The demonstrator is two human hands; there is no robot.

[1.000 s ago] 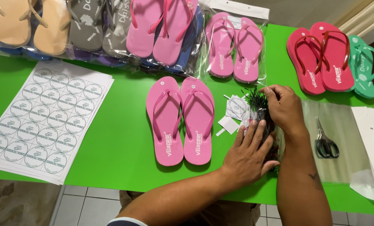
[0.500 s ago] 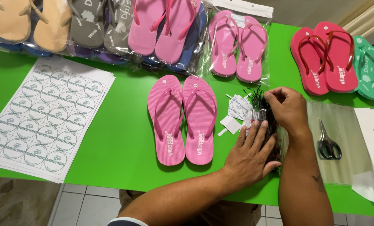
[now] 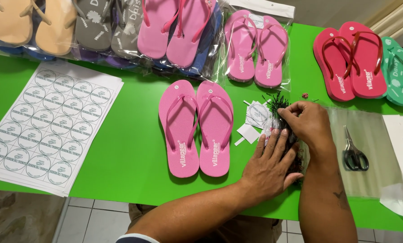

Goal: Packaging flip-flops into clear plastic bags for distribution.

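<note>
A bundle of thin black plastic fasteners [image 3: 280, 104] lies on the green table [image 3: 138, 130], partly in a clear bag. My left hand [image 3: 268, 165] presses flat on the lower part of the bundle. My right hand [image 3: 306, 122] pinches the fasteners near their upper end. A loose pair of pink flip-flops [image 3: 197, 128] lies just left of my hands. Small white paper tags [image 3: 253, 121] sit between the flip-flops and the bundle.
Sheets of round stickers [image 3: 46, 123] lie at the left. Bagged flip-flops in tan, grey and pink [image 3: 120, 27] line the back edge, with a bagged pink pair [image 3: 255, 47]. Red [image 3: 352, 58] and teal flip-flops [image 3: 397, 69] sit back right. Scissors [image 3: 354, 153] rest on clear bags; white cards [image 3: 402, 148] lie far right.
My right hand has shifted slightly along the top of the fastener bundle. My left hand stays pressed on it. The view has dipped a little.
</note>
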